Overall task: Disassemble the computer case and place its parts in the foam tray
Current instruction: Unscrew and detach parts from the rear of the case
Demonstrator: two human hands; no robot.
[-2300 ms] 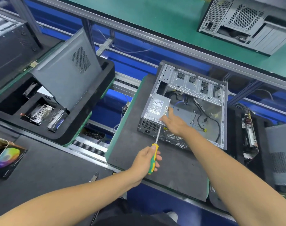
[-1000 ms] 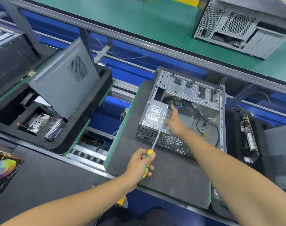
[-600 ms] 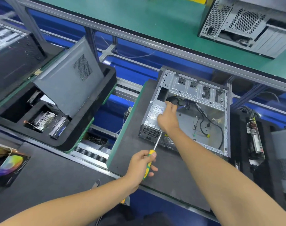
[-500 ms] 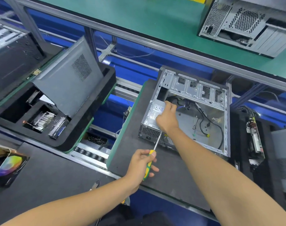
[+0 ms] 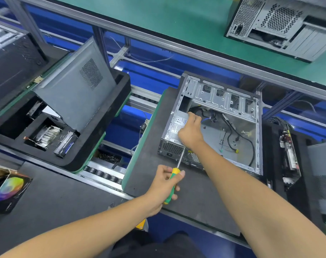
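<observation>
The open computer case (image 5: 223, 101) lies on its side on a dark pallet (image 5: 145, 164), with loose cables on its floor. A silver power supply (image 5: 174, 127) sits in its near left corner. My right hand (image 5: 191, 132) grips the power supply's top, fingers curled over its inner edge. My left hand (image 5: 163, 187) holds a green-and-yellow screwdriver (image 5: 172, 185), whose tip touches the case's rear panel under the power supply. The black foam tray (image 5: 102, 133) stands to the left with a grey side panel (image 5: 74, 90) leaning in it, plus a heatsink (image 5: 46, 135) and a drive (image 5: 64, 146).
A roller conveyor (image 5: 106, 175) runs between tray and pallet. Another foam tray with a circuit board (image 5: 288, 155) sits at the right. A second case (image 5: 281, 25) stands on the green bench behind. A colourful box (image 5: 7, 189) lies at the near left.
My right hand went from pointing over the power supply to gripping its top and inner edge. The left hand keeps the screwdriver at the case's rear panel.
</observation>
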